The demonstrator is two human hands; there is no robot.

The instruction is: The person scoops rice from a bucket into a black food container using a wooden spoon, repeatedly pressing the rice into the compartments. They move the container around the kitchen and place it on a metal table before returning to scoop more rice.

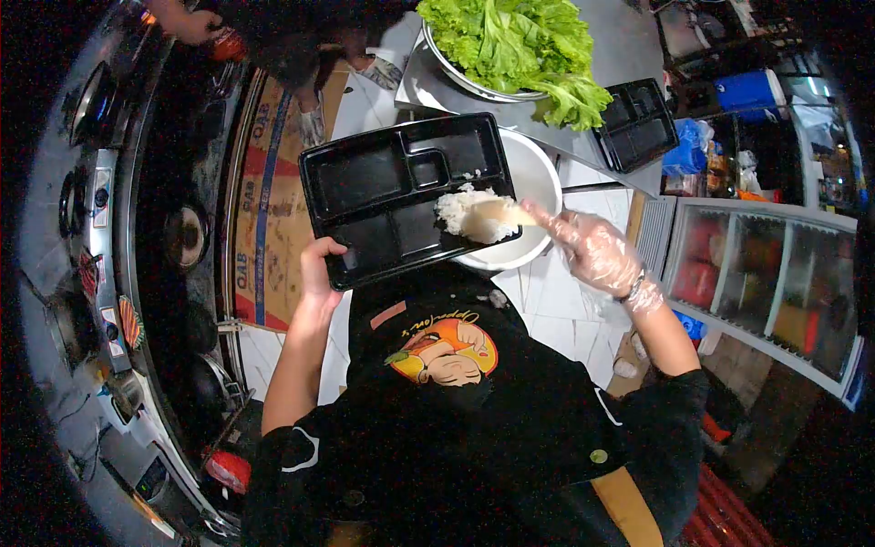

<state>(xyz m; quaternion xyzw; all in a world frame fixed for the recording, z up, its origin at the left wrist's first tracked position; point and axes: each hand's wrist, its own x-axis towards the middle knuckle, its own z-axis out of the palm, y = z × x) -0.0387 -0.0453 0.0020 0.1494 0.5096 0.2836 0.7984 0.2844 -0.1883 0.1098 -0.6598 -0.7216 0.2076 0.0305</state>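
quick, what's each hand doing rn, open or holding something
Left hand: closed on the edge of the black compartment tray.
Right hand, gloved: closed on a rice paddle at the rice.

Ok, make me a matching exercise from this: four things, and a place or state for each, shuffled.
Things:
1 tray
2 rice
3 lettuce
4 right hand

Places or states:
A in a metal bowl
B gloved, holding a paddle
C held by the left hand
D in a corner compartment of the tray

Pairs: 1-C, 2-D, 3-A, 4-B
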